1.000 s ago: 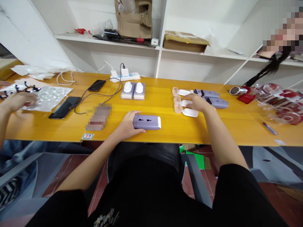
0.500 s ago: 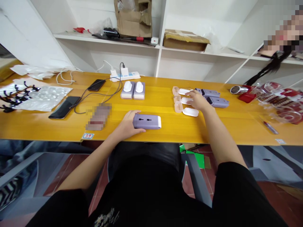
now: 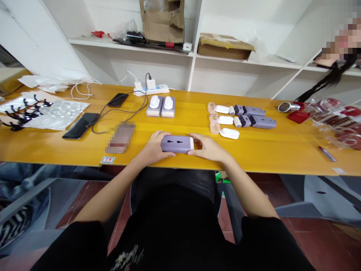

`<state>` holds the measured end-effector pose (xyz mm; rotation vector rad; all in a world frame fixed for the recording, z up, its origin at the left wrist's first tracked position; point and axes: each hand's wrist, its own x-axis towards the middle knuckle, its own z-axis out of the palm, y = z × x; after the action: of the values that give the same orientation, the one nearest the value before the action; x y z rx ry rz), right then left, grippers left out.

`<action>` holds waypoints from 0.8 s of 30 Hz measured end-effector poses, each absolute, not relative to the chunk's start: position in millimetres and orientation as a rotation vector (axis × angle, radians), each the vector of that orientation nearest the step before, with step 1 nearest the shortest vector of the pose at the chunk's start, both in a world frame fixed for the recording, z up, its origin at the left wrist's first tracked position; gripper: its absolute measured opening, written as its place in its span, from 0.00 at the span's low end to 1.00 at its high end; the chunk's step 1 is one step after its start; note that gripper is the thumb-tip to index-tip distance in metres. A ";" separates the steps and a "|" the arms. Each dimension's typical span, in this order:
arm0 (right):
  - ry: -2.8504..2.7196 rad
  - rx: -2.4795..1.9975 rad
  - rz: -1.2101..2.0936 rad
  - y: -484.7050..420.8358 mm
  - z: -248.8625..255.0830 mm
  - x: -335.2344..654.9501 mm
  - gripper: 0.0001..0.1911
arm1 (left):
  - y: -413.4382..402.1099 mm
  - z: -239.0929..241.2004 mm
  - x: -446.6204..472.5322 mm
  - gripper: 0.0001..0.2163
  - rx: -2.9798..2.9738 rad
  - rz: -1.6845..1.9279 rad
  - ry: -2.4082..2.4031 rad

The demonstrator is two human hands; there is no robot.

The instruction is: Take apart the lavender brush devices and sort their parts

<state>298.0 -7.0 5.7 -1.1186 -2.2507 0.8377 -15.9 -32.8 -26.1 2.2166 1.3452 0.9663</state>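
A purple block-shaped adapter with sockets and a white end cap (image 3: 177,144) lies on the yellow table (image 3: 254,150) right in front of me. My left hand (image 3: 153,146) grips its left end, fingers wrapped round it. My right hand (image 3: 205,146) is closed on its right, white end. Farther right lie a row of white caps (image 3: 229,133), pale peach plastic pieces (image 3: 213,128) and several more purple adapters (image 3: 262,122). Two finished-looking units with white tops (image 3: 161,107) stand behind the held one.
Two black phones (image 3: 80,126) with cables, a white power strip (image 3: 151,89) and a blurred card lie to the left. Clear blister sheets and black clips (image 3: 19,113) sit far left. Red packaged items (image 3: 338,120) crowd the right end. Shelves with cardboard boxes (image 3: 224,47) stand behind.
My right hand has left the parts on the right and come back to the purple adapter, now gripping its white end. The other person's hand at far left is gone.
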 end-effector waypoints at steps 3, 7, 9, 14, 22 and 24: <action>-2.002 -1.111 1.116 1.3 -3.1 294.8 0.34 | -33.6 -24.6 -14.3 0.40 2.251 1.043 1.355; -1.716 -1.085 1.376 2.7 -10.5 288.0 0.30 | -35.7 -24.2 -10.8 0.40 2.307 1.112 1.417; -1.631 -1.081 1.403 0.0 -12.8 284.5 0.30 | -36.7 -21.1 -9.7 0.41 2.345 1.069 1.454; -1.610 -1.038 1.403 -5.5 -12.6 283.0 0.31 | -28.2 9.8 -3.7 0.50 2.599 0.789 1.389; -1.687 -0.914 1.384 -7.6 -15.4 283.3 0.31 | 19.6 57.7 27.3 0.42 2.552 0.315 0.827; -1.692 -0.889 1.397 -8.2 -17.1 283.9 0.30 | 22.7 59.1 31.8 0.37 2.549 0.284 0.834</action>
<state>283.9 -8.2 -17.1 -0.8889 -1.6915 1.3972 31.8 22.7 59.1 2.5487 0.8343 0.2843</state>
